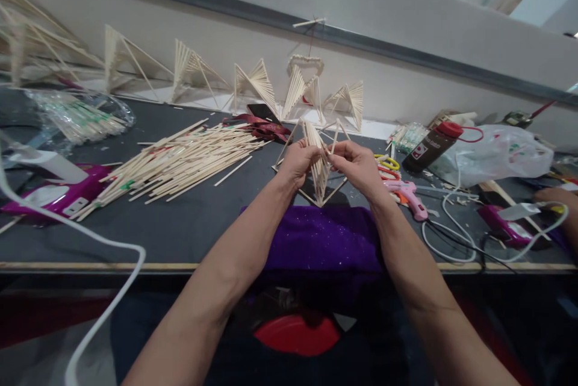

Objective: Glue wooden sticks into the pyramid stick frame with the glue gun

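The frame (333, 192) sits at twelve o'clock of the cloth (325, 238). Left hand (298, 162) pinches its fanned sticks (320, 176) from nine o'clock, right hand (356, 164) from three. It looks light, stiff yet fragile, probably best held softly near joined corners.

Dim indoor light; 1 glaring lamp upper right; edges stretched, soft.

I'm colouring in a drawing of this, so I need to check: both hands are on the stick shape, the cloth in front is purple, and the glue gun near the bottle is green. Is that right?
Not quite: the glue gun near the bottle is pink, as the head view shows. Both hands are on the stick shape, and the cloth is purple.
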A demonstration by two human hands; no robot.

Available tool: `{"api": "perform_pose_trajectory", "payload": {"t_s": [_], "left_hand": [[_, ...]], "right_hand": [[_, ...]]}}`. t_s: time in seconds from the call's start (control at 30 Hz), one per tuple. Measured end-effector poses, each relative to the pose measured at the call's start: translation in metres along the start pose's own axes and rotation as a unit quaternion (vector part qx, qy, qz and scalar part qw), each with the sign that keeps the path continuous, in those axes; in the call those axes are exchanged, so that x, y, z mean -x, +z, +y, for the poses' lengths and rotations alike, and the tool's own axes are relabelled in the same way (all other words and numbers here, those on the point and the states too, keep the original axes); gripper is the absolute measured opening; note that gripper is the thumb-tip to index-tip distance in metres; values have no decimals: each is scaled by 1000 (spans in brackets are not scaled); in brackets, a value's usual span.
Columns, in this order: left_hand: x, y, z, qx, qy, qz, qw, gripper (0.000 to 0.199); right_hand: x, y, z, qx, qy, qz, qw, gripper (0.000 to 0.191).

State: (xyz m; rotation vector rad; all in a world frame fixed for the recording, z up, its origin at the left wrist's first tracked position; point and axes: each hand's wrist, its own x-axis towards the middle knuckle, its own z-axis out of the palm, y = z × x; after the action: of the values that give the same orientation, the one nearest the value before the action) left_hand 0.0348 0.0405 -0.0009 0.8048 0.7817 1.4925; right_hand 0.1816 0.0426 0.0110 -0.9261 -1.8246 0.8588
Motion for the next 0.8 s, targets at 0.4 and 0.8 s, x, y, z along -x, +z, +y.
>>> {"api": "perform_pose_trajectory", "payload": {"t_s": [0.4,0.8], "left_hand": [[1,-1,3,-12,-75,-3,997,7],[0,-4,11,-29,-28,15,999,6]], "right_hand": [[-1,1,2,-3,4,-1,1000,22],[4,-4,-11,-22,-25,32,999,29]]}}
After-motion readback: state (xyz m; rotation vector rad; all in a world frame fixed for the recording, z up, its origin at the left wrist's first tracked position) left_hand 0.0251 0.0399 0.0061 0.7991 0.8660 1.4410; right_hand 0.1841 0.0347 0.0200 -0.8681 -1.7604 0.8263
